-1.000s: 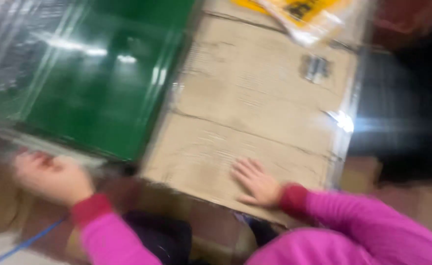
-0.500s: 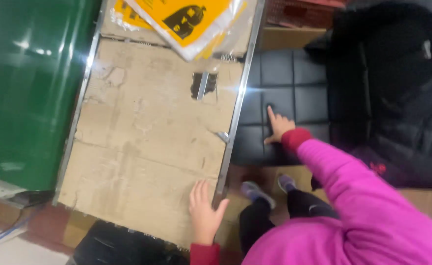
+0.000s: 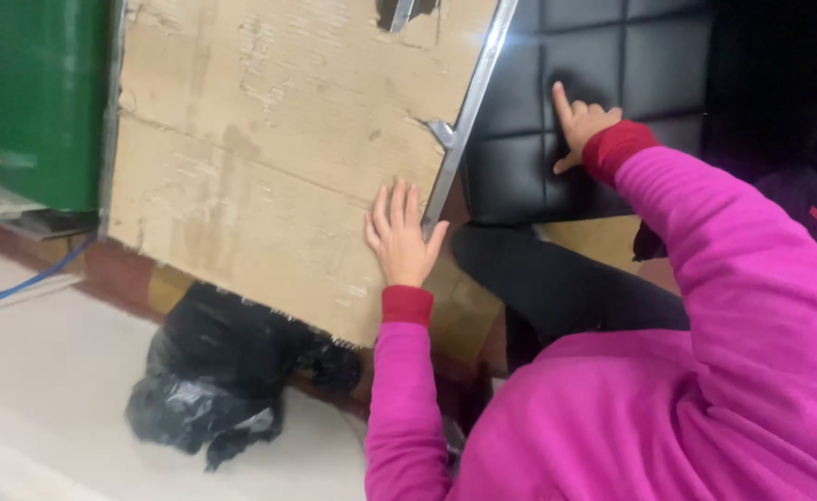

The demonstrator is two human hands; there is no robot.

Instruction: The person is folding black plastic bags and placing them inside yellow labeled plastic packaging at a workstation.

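Note:
My left hand (image 3: 399, 237) lies flat, fingers spread, on a worn cardboard-covered panel (image 3: 269, 158), right beside the panel's metal edge strip (image 3: 459, 121). My right hand (image 3: 583, 122) rests on a black quilted cushion (image 3: 603, 56) with the index finger stretched out and the other fingers curled. Neither hand holds anything. Both arms wear magenta sleeves with red cuffs.
A green surface (image 3: 28, 93) borders the panel on the left. Below the panel a crumpled black plastic bag (image 3: 213, 380) sits on the pale floor (image 3: 56, 408), and a blue cable (image 3: 19, 288) runs along it. Dark clothing (image 3: 798, 111) lies at the far right.
The view has swung right and closer. My left hand slid along the cardboard to the metal edge. My right hand left the cardboard and now touches the black cushion.

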